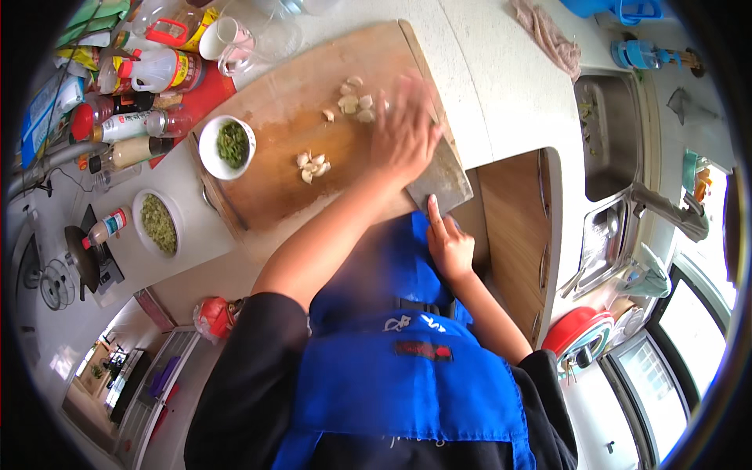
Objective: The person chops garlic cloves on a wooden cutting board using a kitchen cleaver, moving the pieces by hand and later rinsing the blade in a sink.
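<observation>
My left hand [405,126], blurred, reaches over the right part of the wooden cutting board [352,53], palm down with fingers apart. Beside its wrist, a cleaver's metal blade [443,179] juts past the board's near right edge. My right hand [451,247] is at the blade's near end, index finger extended against it and other fingers curled; no handle shows. Garlic cloves [348,104] lie just left of my left fingers, and more cloves [312,167] lie nearer the board's middle. A white bowl of chopped greens [205,144] stands at the board's left end.
Left of the board are a bowl of chopped pale green vegetable [178,218], a sauce bottle [108,226], a black pan [82,255] and several bottles. Glass and pink cups [238,41] stand behind. At right are a steel sink [611,141], a cloth [549,38] and wooden cabinet doors [514,200].
</observation>
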Action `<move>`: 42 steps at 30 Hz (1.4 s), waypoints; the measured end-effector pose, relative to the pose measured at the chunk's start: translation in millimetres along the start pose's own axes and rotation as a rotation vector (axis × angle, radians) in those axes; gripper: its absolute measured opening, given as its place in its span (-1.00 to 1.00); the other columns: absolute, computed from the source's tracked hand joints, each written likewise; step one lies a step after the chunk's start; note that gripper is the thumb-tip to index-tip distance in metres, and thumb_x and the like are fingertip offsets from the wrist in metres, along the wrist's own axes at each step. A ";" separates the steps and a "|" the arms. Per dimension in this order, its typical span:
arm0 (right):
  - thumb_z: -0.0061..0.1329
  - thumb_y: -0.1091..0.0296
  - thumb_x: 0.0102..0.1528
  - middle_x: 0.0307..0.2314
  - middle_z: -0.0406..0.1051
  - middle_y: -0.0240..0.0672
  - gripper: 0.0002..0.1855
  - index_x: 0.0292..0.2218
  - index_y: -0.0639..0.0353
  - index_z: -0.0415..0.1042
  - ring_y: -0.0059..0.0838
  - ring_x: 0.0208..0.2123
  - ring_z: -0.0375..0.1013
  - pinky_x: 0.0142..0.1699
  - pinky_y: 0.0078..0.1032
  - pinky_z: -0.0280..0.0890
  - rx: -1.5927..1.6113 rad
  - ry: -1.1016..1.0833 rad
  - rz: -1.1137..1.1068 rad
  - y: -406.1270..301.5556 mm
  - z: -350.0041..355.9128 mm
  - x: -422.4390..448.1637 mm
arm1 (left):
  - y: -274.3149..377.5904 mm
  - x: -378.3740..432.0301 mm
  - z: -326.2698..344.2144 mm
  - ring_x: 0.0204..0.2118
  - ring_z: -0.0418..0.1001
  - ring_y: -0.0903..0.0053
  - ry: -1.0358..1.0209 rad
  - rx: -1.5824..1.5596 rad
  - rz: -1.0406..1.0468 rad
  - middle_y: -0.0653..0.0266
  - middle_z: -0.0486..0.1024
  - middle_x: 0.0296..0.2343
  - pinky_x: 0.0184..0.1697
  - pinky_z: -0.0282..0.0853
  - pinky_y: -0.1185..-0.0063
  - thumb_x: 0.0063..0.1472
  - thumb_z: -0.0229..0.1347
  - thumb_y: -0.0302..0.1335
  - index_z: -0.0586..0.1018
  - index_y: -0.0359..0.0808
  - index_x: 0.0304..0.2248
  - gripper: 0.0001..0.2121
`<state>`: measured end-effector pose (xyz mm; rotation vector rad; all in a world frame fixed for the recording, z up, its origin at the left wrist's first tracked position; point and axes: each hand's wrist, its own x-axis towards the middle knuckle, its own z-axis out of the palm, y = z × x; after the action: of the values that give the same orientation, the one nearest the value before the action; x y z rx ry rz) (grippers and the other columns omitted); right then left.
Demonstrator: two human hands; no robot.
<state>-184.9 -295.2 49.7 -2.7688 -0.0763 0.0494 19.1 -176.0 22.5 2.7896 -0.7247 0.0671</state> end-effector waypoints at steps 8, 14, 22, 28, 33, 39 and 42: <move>0.06 0.49 0.04 -0.61 0.30 -0.39 -0.21 0.31 0.03 0.27 -0.38 -0.71 0.35 -0.59 -0.37 0.33 -0.029 -0.011 0.018 6.0 -5.1 -4.0 | 13.2 59.3 -91.7 0.44 -0.53 -0.10 0.596 -0.435 -0.116 -0.15 -0.40 0.40 0.37 -0.56 -0.14 0.45 -0.29 0.11 -0.23 -0.28 0.41 -0.19; 0.03 0.52 0.00 -0.62 0.30 -0.39 -0.21 0.29 0.05 0.31 -0.36 -0.73 0.34 -0.58 -0.37 0.34 0.010 -0.017 -0.001 -3.5 0.0 -0.2 | -14.9 54.4 3.9 0.45 -0.52 -0.07 0.330 -0.182 0.095 -0.11 -0.44 0.40 0.36 -0.56 -0.18 0.45 -0.34 0.11 -0.18 -0.09 0.42 -0.27; 0.04 0.54 0.16 -0.69 0.22 -0.58 -0.30 0.31 0.03 0.28 -0.73 -0.64 0.09 -0.46 -0.69 0.12 0.864 -0.193 0.486 3.3 -78.5 13.1 | -52.2 22.2 -87.9 0.15 0.23 0.20 0.765 -0.500 -0.308 0.07 0.31 0.10 0.17 0.16 0.24 0.34 0.13 -0.40 0.37 -0.34 0.08 -0.61; -0.09 0.59 0.22 -0.71 0.26 -0.58 -0.32 0.34 0.23 0.16 -0.78 -0.73 0.18 -0.61 -0.69 0.13 1.284 -0.245 0.667 2.4 -118.1 32.5 | -24.5 -41.4 -54.1 -0.11 0.38 0.32 0.128 -0.246 -0.133 0.35 0.49 -0.23 -0.04 0.18 0.34 0.10 0.34 -0.34 0.62 -0.10 -0.25 -0.78; -0.08 0.58 0.21 -0.73 0.25 -0.58 -0.31 0.34 0.24 0.15 -0.78 -0.73 0.17 -0.62 -0.69 0.12 1.215 -0.260 0.711 -0.4 -113.9 39.4 | -57.1 -42.7 -30.1 -0.16 0.39 0.35 0.304 -0.155 -0.121 0.37 0.50 -0.25 -0.06 0.20 0.32 0.06 0.37 -0.39 0.63 -0.07 -0.17 -0.69; -0.07 0.57 0.19 -0.73 0.18 -0.63 -0.29 0.35 0.22 0.15 -0.83 -0.69 0.13 -0.57 -0.71 0.07 1.157 -0.266 0.674 -0.9 -101.7 33.4 | -107.4 -64.3 -73.7 -0.18 0.47 0.22 0.407 -0.514 -0.373 0.18 0.51 -0.29 -0.07 0.35 0.34 0.25 0.23 -0.46 0.57 -0.26 -0.07 -0.74; -0.07 0.57 0.19 -0.71 0.12 -0.66 -0.29 0.35 0.15 0.17 -0.84 -0.66 0.07 -0.54 -0.71 0.07 1.068 -0.291 0.641 -1.1 -96.8 28.1 | -123.7 -100.4 -77.7 -0.22 0.49 0.23 0.358 -0.399 -0.497 0.16 0.52 -0.33 -0.08 0.37 0.35 0.29 0.19 -0.49 0.58 -0.30 -0.15 -0.83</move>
<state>-152.6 -327.5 139.5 -1.6083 0.5863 0.4958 -7.3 -4.2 57.5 2.3948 0.0478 0.2829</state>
